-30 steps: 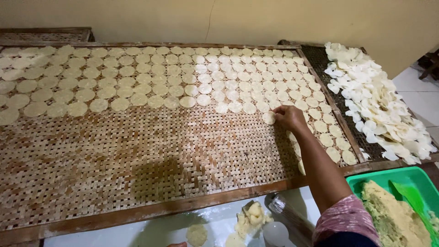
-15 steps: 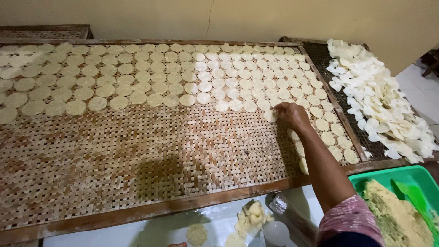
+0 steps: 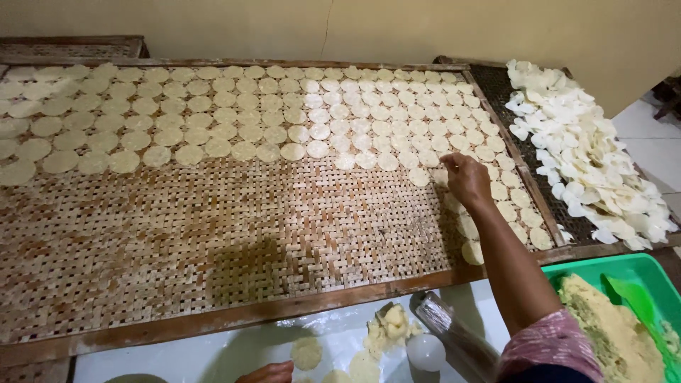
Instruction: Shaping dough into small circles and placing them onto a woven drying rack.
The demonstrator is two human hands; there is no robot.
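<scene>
- The right hand (image 3: 466, 179) is reaching over the woven bamboo tray (image 3: 213, 234), fingers curled down and pressing 1 pale dough disc (image 3: 441, 175) at the end of the nearest row; the disc is mostly hidden under the fingertips.
- It is landing just beside its neighbour disc (image 3: 418, 176); keeping discs near but apart is likely preventing sticking.
- The left hand (image 3: 266, 372) is resting at the bottom edge near a flattened disc (image 3: 306, 352) and a dough lump (image 3: 389, 328); I cannot tell whether its fingers are open or closed.
- A green tub (image 3: 642, 266) of dough is sitting at the right.
</scene>
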